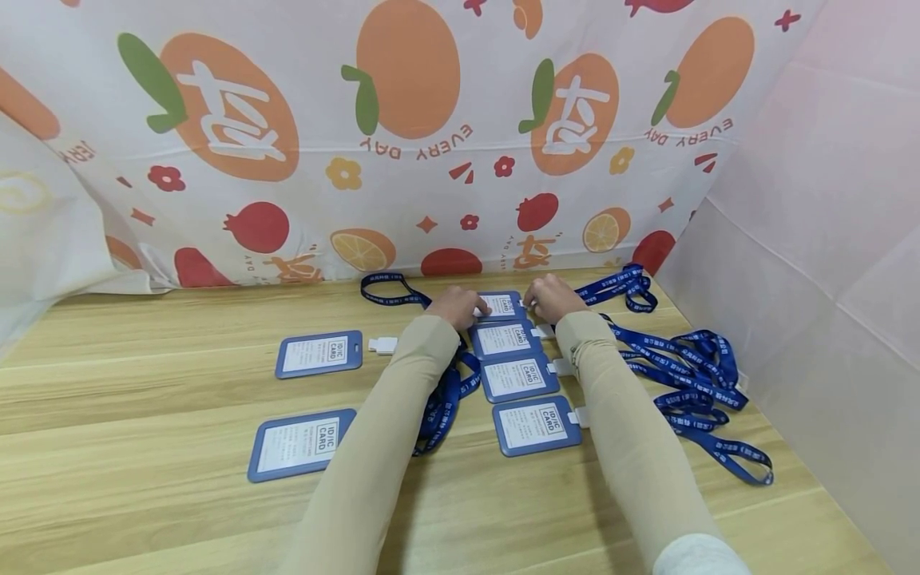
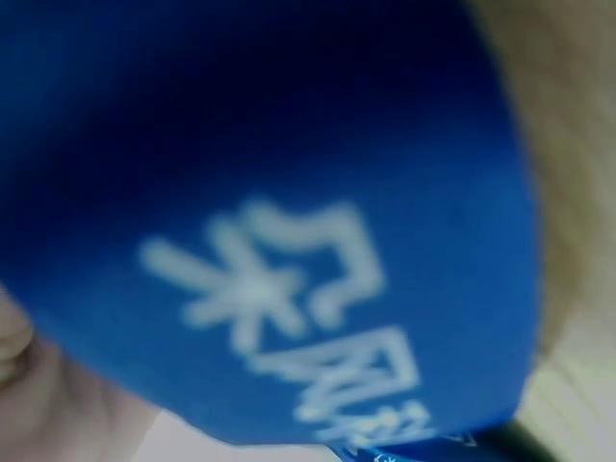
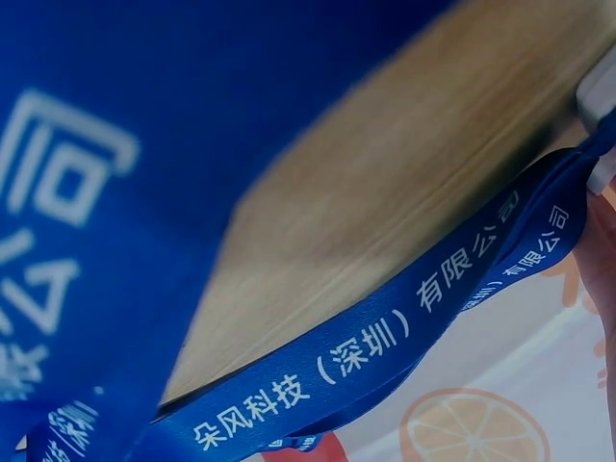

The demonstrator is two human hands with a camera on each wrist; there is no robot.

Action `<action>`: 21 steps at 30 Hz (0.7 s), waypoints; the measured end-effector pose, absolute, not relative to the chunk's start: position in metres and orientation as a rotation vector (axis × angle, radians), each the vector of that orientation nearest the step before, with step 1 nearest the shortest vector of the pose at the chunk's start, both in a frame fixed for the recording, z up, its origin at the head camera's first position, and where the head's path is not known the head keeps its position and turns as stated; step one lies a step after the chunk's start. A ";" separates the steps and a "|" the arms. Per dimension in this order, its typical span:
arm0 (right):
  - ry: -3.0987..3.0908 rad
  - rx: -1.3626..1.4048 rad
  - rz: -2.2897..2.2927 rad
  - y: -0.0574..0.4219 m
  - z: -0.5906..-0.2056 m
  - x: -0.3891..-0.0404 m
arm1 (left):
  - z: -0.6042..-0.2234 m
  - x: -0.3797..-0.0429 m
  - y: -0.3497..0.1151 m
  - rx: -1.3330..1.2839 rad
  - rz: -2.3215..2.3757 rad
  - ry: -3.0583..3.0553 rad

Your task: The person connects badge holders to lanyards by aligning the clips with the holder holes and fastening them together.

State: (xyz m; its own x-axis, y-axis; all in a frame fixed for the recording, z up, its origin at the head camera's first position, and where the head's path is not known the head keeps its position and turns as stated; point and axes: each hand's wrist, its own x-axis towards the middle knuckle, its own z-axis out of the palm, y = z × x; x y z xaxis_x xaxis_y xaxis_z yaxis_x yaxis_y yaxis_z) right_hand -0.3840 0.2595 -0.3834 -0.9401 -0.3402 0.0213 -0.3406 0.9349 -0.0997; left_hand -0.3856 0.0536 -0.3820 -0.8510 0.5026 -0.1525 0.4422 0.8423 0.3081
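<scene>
My left hand (image 1: 458, 307) grips the left edge of the farthest blue badge holder (image 1: 505, 304), in a column of holders on the wooden table. Just to its right, my right hand (image 1: 555, 299) pinches the pale lanyard clip at that holder's slotted end. In the right wrist view the grey-white clip (image 3: 599, 96) shows beside the fingers, with a printed blue lanyard (image 3: 356, 346) running from it. Below lie more badge holders, the nearest one (image 1: 537, 426) with a white clip at its right end. A blue lanyard (image 2: 289, 144) fills most of the left wrist view.
Two separate badge holders (image 1: 319, 354) lie left of my arms, a white clip (image 1: 384, 345) beside the farther one. Bunched blue lanyards (image 1: 711, 359) spread along the right side. Another lanyard (image 1: 442, 407) lies between my forearms. A fruit-print curtain (image 1: 402, 216) hangs behind the table.
</scene>
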 end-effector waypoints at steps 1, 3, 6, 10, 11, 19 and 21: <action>-3.087 0.542 0.159 0.260 -0.383 -0.384 | -0.382 -0.386 0.054 0.727 0.386 2.795; -3.089 0.538 0.160 0.259 -0.383 -0.385 | -0.382 -0.386 0.054 0.733 0.382 2.797; -3.091 0.533 0.167 0.259 -0.384 -0.387 | -0.382 -0.387 0.054 0.739 0.376 2.800; -3.085 0.530 0.177 0.259 -0.385 -0.386 | -0.382 -0.387 0.053 0.745 0.380 2.799; -3.084 0.528 0.180 0.259 -0.385 -0.386 | -0.382 -0.387 0.053 0.747 0.383 2.797; -3.091 0.522 0.197 0.259 -0.385 -0.384 | -0.382 -0.387 0.052 0.741 0.384 2.774; -3.093 0.518 0.201 0.258 -0.384 -0.384 | -0.382 -0.388 0.052 0.746 0.388 2.775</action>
State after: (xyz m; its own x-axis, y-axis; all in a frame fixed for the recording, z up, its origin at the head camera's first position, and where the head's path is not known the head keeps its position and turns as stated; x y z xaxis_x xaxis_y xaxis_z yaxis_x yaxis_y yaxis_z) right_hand -0.3841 0.2581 -0.3838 -0.9457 -0.3244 0.0201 -0.3243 0.9375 -0.1263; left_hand -0.3878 0.0520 -0.3822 -0.8404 0.5172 -0.1618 0.4529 0.8343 0.3144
